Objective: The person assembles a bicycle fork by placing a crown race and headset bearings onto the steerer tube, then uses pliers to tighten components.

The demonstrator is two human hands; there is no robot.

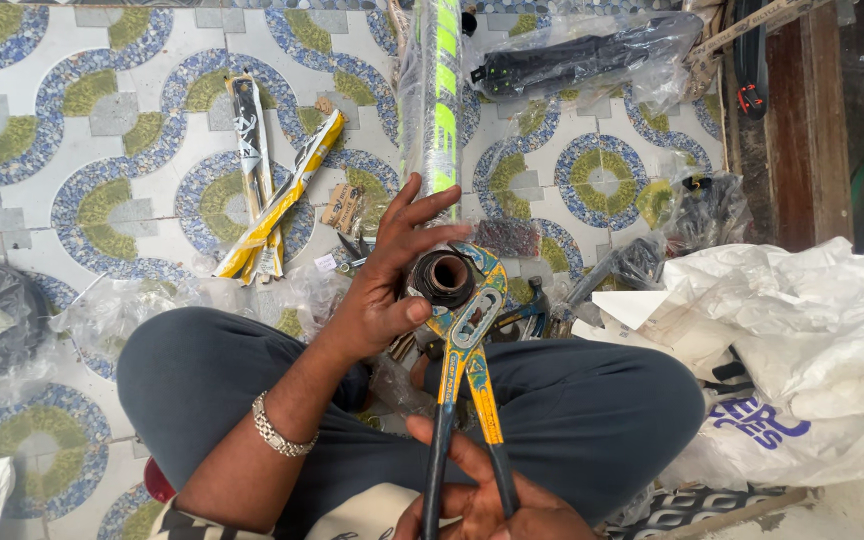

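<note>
My left hand [389, 275] holds a dark round ring-shaped part [443, 277] between thumb and fingers, over my crossed legs. My right hand [482, 495], at the bottom edge, grips the two handles of blue-and-yellow slip-joint pliers [464, 345]. The pliers' jaws close around the ring-shaped part from the right and below. A silver bracelet [280, 431] sits on my left wrist.
On the patterned tile floor [112, 110] lie two long yellow-and-black packets [272, 200], a wrapped green-and-white bicycle frame tube [437, 95], a bagged black part [572, 60], small loose hardware [352, 250] and white plastic bags [802, 350]. A wooden edge [802, 120] runs at right.
</note>
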